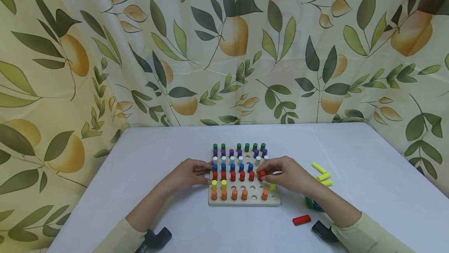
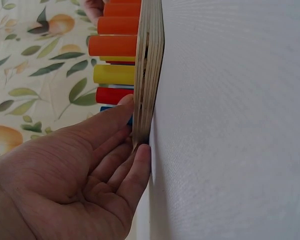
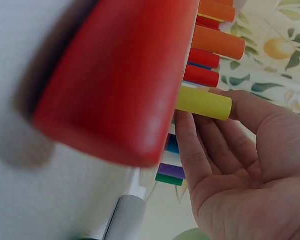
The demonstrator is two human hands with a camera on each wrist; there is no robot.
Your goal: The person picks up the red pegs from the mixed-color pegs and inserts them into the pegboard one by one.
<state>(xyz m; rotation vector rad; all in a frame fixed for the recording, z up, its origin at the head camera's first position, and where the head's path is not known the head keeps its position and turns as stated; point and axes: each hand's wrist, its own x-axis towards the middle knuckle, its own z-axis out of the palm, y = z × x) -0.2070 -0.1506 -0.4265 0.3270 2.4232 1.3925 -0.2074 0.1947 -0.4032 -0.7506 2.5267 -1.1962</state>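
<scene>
A wooden pegboard (image 1: 245, 202) holds rows of coloured pegs: green, purple, white, blue, red, yellow and orange. Thumb and fingertips of my left hand (image 1: 191, 174) touch its left edge, beside the blue, red and yellow pegs. In the left wrist view, the left thumb (image 2: 112, 117) lies near a red peg (image 2: 112, 95). My right hand (image 1: 285, 173) pinches a red peg (image 1: 262, 174) at the right end of the red row. A yellow peg (image 1: 272, 186) stands just in front of those fingers; in the right wrist view that yellow peg (image 3: 205, 102) hides the pinched one.
Loose yellow pegs (image 1: 323, 176) lie right of the board. Green (image 1: 309, 202) and blue pegs lie partly under the right forearm. A loose red peg (image 1: 301, 220) lies nearer; a red peg (image 3: 120, 80) looms large in the right wrist view. A patterned curtain (image 1: 224, 69) hangs behind the table.
</scene>
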